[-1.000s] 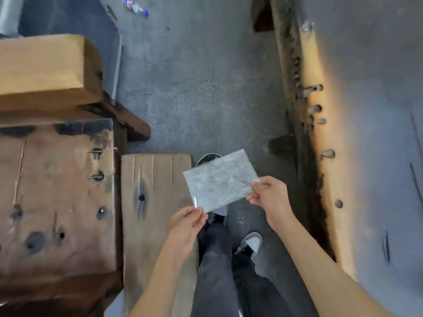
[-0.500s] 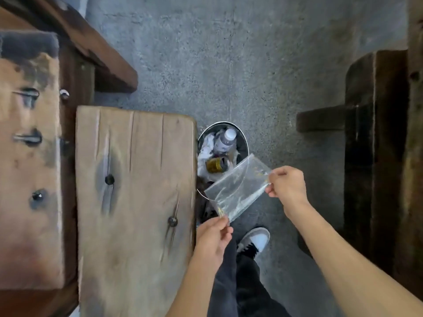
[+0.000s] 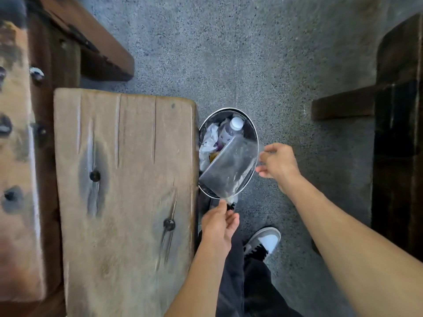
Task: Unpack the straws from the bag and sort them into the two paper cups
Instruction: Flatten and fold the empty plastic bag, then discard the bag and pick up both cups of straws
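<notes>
A weathered wooden bench (image 3: 123, 193) with dark bolt heads fills the nine o'clock side of the view, with a second plank (image 3: 16, 179) beyond it at the far left edge. Just off the bench's right edge, near the centre, a round metal bin (image 3: 248, 121) stands on the speckled concrete floor (image 3: 229, 53), holding a clear plastic bottle (image 3: 232, 128) with a white cap and crumpled white paper (image 3: 209, 143). A clear, flat plastic bag (image 3: 230, 167) hangs tilted over the bin's mouth, covering its lower half; no straws can be seen inside it. At six o'clock from the bin, the person's left hand (image 3: 218, 227) reaches up with its fingers loosely extended, fingertips at the bag's lower corner; whether they pinch it cannot be told through the blur. At three o'clock from the bin, the right hand (image 3: 278, 163) meets the bag's upper right edge, thumb and fingers loosely parted around that edge; a firm grip cannot be confirmed. Below the hands, dark trousers (image 3: 247, 282) and a grey-and-white sneaker (image 3: 263, 242) show. Dark timber (image 3: 393, 133) lines the three o'clock edge.
</notes>
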A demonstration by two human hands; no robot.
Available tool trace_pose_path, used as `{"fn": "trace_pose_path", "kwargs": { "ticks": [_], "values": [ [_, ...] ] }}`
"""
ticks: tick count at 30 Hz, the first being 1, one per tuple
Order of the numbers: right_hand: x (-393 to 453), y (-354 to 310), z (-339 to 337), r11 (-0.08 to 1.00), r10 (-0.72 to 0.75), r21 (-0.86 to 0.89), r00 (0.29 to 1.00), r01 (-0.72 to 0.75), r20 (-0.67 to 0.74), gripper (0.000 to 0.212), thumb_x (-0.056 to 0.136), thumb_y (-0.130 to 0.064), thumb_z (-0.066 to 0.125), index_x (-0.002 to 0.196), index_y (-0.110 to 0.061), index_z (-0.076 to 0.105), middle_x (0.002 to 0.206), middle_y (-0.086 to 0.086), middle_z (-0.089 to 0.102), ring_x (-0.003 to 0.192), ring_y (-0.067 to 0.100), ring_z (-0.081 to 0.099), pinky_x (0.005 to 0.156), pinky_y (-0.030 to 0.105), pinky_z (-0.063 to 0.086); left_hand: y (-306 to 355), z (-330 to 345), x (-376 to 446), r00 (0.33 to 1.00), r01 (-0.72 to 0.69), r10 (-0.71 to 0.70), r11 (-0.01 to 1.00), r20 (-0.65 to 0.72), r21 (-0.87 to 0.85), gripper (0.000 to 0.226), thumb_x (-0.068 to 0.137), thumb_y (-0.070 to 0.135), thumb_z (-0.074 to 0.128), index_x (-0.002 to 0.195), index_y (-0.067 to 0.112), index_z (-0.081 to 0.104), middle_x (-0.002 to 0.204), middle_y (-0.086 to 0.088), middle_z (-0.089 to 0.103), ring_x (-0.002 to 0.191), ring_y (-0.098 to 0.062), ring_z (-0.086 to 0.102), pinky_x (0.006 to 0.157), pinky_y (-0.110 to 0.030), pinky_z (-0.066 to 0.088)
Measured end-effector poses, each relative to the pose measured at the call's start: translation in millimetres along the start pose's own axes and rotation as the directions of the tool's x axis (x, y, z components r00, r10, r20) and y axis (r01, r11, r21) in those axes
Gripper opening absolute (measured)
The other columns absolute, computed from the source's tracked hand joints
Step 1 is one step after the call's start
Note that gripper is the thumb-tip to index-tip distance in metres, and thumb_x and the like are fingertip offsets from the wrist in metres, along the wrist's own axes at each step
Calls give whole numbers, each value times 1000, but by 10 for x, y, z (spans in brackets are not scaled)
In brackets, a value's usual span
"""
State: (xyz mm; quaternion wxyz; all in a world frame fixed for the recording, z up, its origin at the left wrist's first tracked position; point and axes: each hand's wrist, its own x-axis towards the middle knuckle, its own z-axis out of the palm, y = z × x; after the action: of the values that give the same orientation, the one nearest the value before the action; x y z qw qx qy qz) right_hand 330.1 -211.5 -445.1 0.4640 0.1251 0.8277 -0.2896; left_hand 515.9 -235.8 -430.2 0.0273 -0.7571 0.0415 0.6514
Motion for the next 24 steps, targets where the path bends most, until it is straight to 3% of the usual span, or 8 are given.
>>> {"fn": "trace_pose_path", "kwargs": {
  "ticks": [3, 7, 11, 13, 15, 18, 21, 24],
  "values": [
    [-130, -4, -82, 1000, 16, -13, 999, -17, -37, 29, 99, -3, 55, 127, -7, 55, 103, 11, 64, 75, 28, 74, 71, 40, 63, -25, 3, -84, 1000, -9, 10, 999, -16, 44, 21, 96, 19, 66, 104, 0, 61, 79, -14, 59, 65, -21, 57, 51, -25, 58],
    [-418, 1, -252, 999, 17, 43, 999, -15, -40, 28, 100, -6, 53, 127, -7, 54, 84, 2, 61, 79, 29, 75, 76, 43, 63, -38, 21, -318, 996, -85, 86, 988, -4, 129, 17, 97, 20, 63, 102, 5, 62, 80, -12, 60, 64, -21, 57, 51, -25, 58],
    [-899, -75, -528, 980, -31, 193, 997, 45, -76, 25, 98, -10, 51, 122, -11, 58, 89, -1, 62, 76, 22, 71, 80, 44, 61, 10, 85, -767, 925, -378, 367, 860, 98, 343, 9, 98, 19, 60, 101, 11, 63, 87, -11, 62, 62, -18, 56, 54, -27, 51],
    [-1249, -179, -739, 965, -89, 237, 989, 114, -116, 22, 95, -16, 53, 115, -18, 61, 91, -2, 66, 84, 20, 70, 88, 48, 58, 71, 144, -1130, 823, -562, 533, 710, 197, 425, 5, 96, 23, 61, 100, 21, 62, 98, -7, 65, 76, -22, 63, 70, -35, 56],
    [-1624, -293, -970, 942, -182, 254, 970, 219, -161, 24, 90, -26, 55, 113, -25, 61, 102, 0, 69, 98, 20, 68, 95, 50, 54, 141, 223, -1546, 712, -691, 632, 550, 307, 469, 15, 94, 30, 62, 109, 29, 60, 107, -2, 66, 97, -25, 65, 91, -45, 54],
    [-2269, -511, -1433, 872, -327, 289, 910, 395, -255, 36, 89, -32, 57, 123, -21, 62, 119, -1, 68, 106, 12, 65, 102, 42, 49, 244, 432, -2333, 477, -859, 739, 276, 476, 432, 35, 95, 29, 63, 128, 29, 53, 126, 3, 57, 115, -21, 58, 103, -40, 46],
    [-2903, -717, -1937, 765, -445, 337, 829, 548, -338, 33, 97, -19, 57, 130, -16, 58, 124, -4, 64, 102, -6, 60, 97, 19, 46, 261, 623, -3111, 222, -929, 731, -44, 645, 368, 52, 97, 31, 60, 145, 28, 42, 146, 10, 41, 137, -7, 37, 113, -27, 29],
    [-3495, -765, -2469, 671, -498, 341, 741, 658, -450, 34, 100, -19, 53, 134, -18, 55, 127, -9, 61, 103, -11, 59, 89, 7, 42, 135, 780, -3876, 66, -912, 633, -275, 771, 304, 60, 98, 41, 54, 153, 34, 30, 163, 10, 22, 149, -2, 14, 113, -19, 12]
  ]
}}
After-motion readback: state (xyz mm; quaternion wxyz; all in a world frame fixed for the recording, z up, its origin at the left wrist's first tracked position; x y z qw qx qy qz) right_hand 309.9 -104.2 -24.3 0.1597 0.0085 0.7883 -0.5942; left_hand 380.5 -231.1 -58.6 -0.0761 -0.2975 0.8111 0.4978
